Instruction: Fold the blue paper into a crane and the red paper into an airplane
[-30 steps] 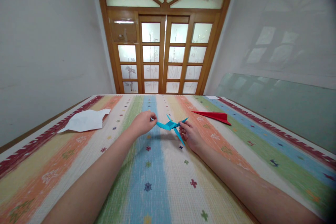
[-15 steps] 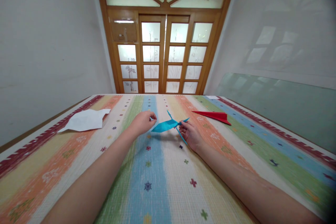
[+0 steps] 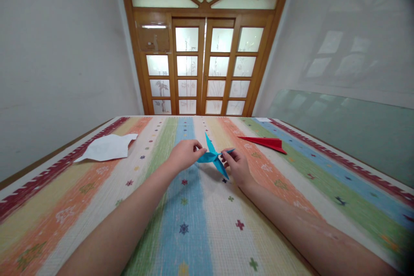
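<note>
A bright blue paper crane (image 3: pixel 211 157), with several pointed flaps spread out, is held a little above the cloth between both hands. My left hand (image 3: pixel 186 154) is closed, thumb and forefinger pinching its left flap. From the other side, my right hand (image 3: pixel 238 167) pinches the thin point at the right, fingers curled. One flap points away from me, another slants down toward the near right. The tips inside the pinches are partly covered by the fingers.
A red paper plane (image 3: pixel 267 142) lies to the right on the striped tablecloth (image 3: pixel 194 246). At the left rests a creased white sheet of paper (image 3: pixel 106 147). Wooden glazed doors (image 3: pixel 203 64) stand beyond the table's far edge, with walls on both sides.
My left hand has moved right and taken hold of the crane's left flap. The crane has turned, so its far and near flaps now look wider.
</note>
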### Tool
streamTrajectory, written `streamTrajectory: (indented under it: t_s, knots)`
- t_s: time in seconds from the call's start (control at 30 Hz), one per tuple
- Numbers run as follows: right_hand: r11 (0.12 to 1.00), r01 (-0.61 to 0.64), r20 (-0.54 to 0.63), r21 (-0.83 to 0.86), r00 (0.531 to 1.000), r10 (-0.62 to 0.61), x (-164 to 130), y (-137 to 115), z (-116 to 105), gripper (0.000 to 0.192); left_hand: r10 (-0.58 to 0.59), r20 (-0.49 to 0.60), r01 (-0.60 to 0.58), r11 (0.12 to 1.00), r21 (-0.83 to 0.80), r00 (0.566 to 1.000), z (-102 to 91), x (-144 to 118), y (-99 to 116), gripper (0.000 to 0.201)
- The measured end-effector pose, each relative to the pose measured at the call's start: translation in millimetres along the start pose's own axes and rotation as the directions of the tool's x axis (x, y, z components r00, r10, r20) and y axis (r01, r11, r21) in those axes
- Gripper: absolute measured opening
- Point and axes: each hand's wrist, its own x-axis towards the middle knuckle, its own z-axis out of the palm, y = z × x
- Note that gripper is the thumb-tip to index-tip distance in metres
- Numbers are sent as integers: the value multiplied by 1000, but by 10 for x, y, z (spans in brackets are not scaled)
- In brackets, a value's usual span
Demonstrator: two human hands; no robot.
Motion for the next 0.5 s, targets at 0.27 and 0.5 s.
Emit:
streamTrajectory:
  t_s: [0.27,0.5]
  knots:
    - [952,228,56,-206,974,-222,-141,-128,62,23,-81,-43,70,975,-210,996,142,42,28,29]
    - [950,226,93,-214,973,-210,-147,-102,61,29,-108,21,109,957,-270,994,195,22,49,19]
